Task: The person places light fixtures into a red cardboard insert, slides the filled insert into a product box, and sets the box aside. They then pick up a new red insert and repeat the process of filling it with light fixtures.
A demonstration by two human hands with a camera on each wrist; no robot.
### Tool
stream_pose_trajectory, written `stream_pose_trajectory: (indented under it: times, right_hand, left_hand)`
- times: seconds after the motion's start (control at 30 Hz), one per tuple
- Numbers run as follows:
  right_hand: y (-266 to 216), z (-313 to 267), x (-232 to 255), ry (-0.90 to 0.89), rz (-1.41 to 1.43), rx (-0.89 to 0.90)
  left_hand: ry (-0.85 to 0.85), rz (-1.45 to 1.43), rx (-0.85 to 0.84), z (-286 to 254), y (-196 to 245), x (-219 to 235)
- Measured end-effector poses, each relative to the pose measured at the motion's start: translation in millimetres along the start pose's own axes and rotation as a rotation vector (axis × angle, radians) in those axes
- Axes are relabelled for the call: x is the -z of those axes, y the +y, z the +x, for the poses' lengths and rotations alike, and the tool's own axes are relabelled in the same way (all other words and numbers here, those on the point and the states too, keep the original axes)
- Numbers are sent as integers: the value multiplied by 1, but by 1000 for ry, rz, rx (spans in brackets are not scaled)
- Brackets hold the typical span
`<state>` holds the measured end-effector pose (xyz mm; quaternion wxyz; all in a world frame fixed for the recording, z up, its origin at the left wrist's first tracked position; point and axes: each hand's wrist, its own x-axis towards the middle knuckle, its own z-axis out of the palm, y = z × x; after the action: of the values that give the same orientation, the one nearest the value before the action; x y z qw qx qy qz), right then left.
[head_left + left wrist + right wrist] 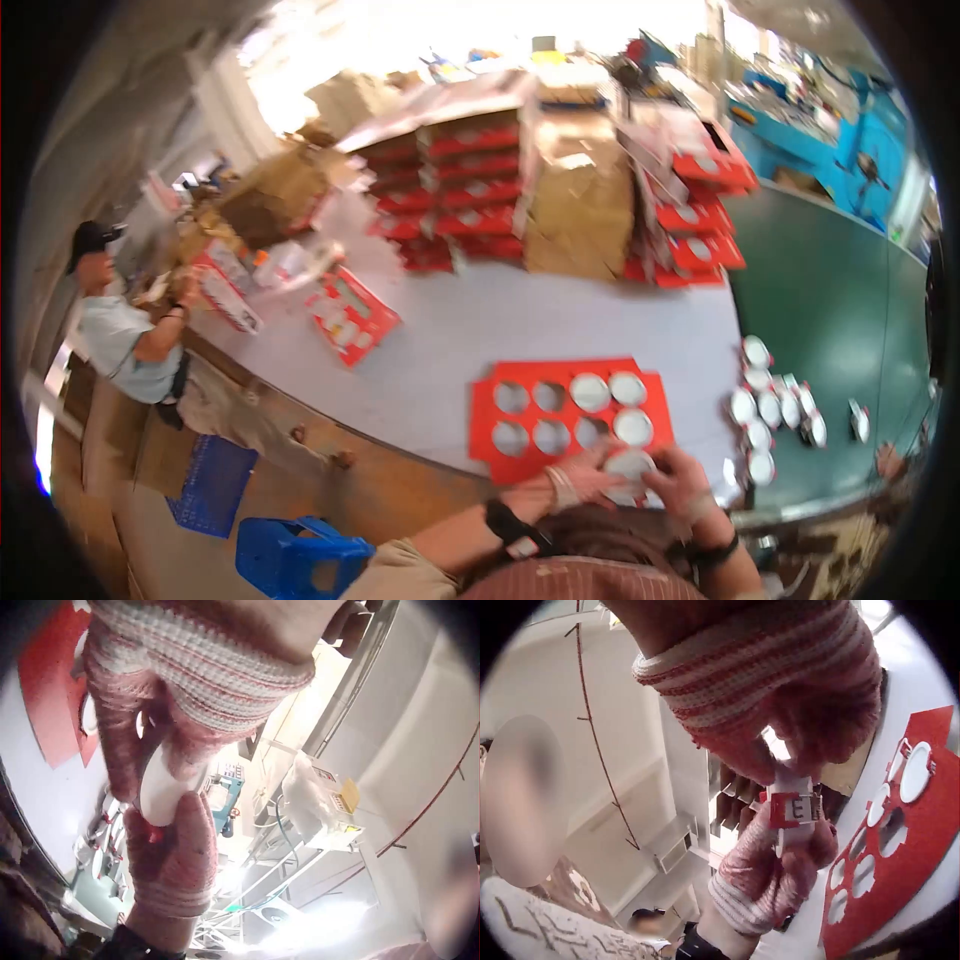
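Both hands, in knitted gloves with striped cuffs, hold a round white disc-shaped piece (628,472) close to the body, at the near edge of the table. My left hand (580,482) grips its left side, and my right hand (685,482) pinches the right side. The right wrist view shows the piece edge-on, with a red-and-white tab (795,810) bearing a dark letter-like mark. Just beyond the hands lies a red board (655,395) with two rows of round holes. White discs (628,388) sit in several of those holes.
Loose white round pieces (741,406) cluster to the right, across the grey table (440,330) and green surface (830,290). Stacked red boards (480,190) stand at the back beside brown cardboard (580,210). A blue stool (290,555) is lower left; another person (130,330) works at left.
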<state>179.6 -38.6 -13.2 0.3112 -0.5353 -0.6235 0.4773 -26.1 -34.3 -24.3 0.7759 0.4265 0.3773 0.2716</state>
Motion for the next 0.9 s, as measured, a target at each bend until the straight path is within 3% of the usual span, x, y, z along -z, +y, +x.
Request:
stream_pose_trajectory:
  times: [0.03, 0.07, 0.13, 0.17, 0.27, 0.4, 0.47, 0.57, 0.7, 0.9]
  right_hand:
    - [5, 2, 5, -21, -61, 10]
    - [-18, -2, 8, -41, 62, -111]
    - [11, 6, 11, -10, 8, -96]
    - [21, 10, 11, -4, 36, -125]
    - [9, 21, 8, 3, 7, -230]
    - [27, 45, -13, 2, 36, -193]
    - [20, 54, -18, 12, -79, -178]
    - [-17, 66, -19, -19, -469, -314]
    - [-31, 80, -20, -112, -563, -370]
    - [-7, 96, -38, -85, -524, -314]
  left_hand:
    - [-6, 48, -106, -6, 0, 0]
    - [100, 285, -42, -13, 11, 4]
    - [289, 480, 159, -10, 17, 26]
    - [467, 299, 41, 1, -21, 52]
    - [696, 78, 279, 8, -32, 69]
    - [618, -163, 340, 23, -42, 82]
    - [461, -250, 426, 30, -37, 91]
    - [498, -254, 373, 22, -27, 78]
    - [475, -324, 345, 22, -37, 76]
    - [504, -295, 395, 16, -30, 62]
